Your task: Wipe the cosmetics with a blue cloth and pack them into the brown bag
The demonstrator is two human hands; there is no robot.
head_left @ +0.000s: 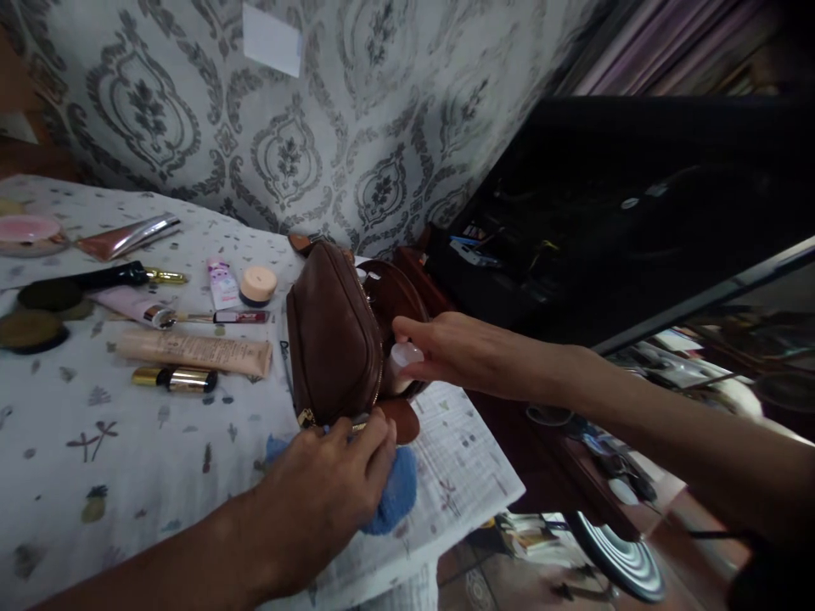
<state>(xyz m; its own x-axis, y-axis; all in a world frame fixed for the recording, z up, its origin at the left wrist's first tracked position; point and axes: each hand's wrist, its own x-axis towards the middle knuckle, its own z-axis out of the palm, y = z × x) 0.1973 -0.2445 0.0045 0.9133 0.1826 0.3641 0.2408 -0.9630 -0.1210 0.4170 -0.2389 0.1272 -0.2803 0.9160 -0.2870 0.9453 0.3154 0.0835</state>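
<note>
A brown leather pouch (334,335) with a gold zipper stands on the table near its right edge. My left hand (331,488) is closed at the pouch's lower front, fingers pinched on the zipper end, resting over a blue fluffy cloth (398,501). My right hand (446,348) reaches in from the right and holds a small white bottle (404,356) at the pouch's open side.
Cosmetics lie on the patterned tablecloth (127,475): a beige tube (194,350), a gold lipstick (175,379), a round jar (258,285), a small pink tube (222,283), compacts at far left. A newspaper (458,458) covers the table corner. A dark screen (637,212) stands right.
</note>
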